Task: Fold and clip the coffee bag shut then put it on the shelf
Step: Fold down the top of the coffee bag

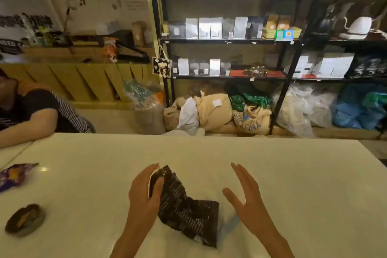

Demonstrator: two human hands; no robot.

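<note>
Two hands work over the white worktop point(293, 174), nearest the viewer. Left hand point(144, 192) curls around the top end of the black coffee bag point(184, 207), thumb on the printed face and fingers behind it. Right hand point(249, 201) hovers just beside the bag, palm inward, fingers spread, holding nothing. The crumpled bag lies slantwise, its lower end resting on the worktop. A pale blue streak point(229, 225) under the right wrist may be the clip; too blurred to confirm. To fold well, the right hand should likely flatten the mouth first, press out air, then roll the top down in even, tight turns before clipping. Beyond the worktop stands the black shelf point(228, 77), stocked with boxed and bagged goods.
</note>
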